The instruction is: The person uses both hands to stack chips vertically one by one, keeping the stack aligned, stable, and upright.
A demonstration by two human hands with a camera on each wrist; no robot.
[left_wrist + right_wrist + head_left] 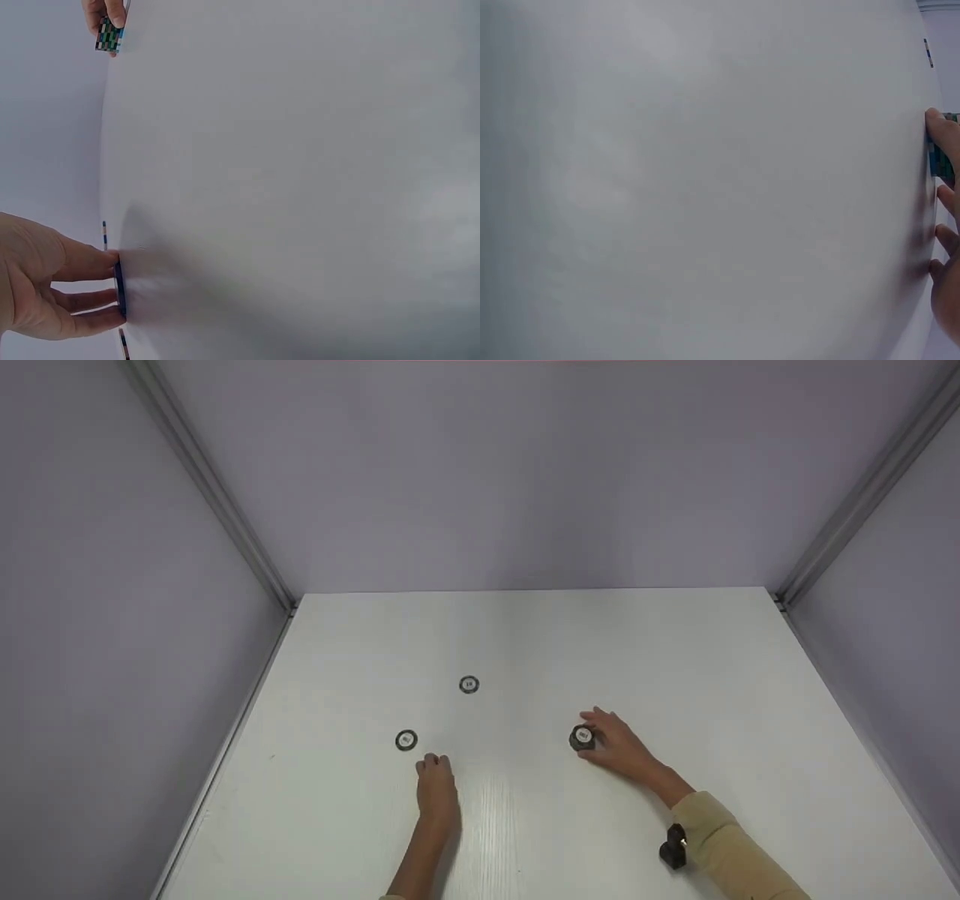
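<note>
Checkered side of puck (109, 35) visible left-wrist view only; head view shows top.

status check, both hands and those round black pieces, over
Right hand grips thick round black piece. Left hand rests on white table, just short of flat black disc. Third black disc sits apart.
</note>
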